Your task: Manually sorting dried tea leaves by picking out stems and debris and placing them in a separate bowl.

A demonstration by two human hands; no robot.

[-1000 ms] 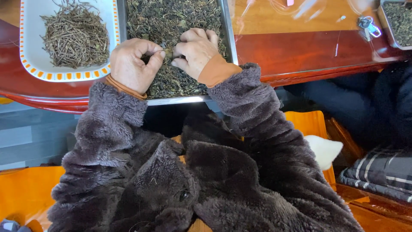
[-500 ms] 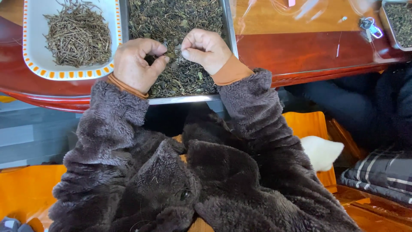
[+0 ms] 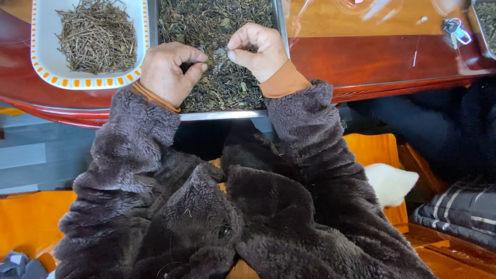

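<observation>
White dish [image 3: 41, 62] of brown stems (orange-trimmed rim), keys [image 3: 457, 30], red-brown table [image 3: 372, 62]

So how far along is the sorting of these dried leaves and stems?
Done: a pile of thin brown stems sits in the white dish with orange-dotted rim. In hand: left hand and right hand pinch bits over the metal tray. Left: the dark dried leaves look plentiful.

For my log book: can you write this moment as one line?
left hand: pinching leaves | right hand: pinching leaves | tray: dried leaves | dish: stems
</observation>
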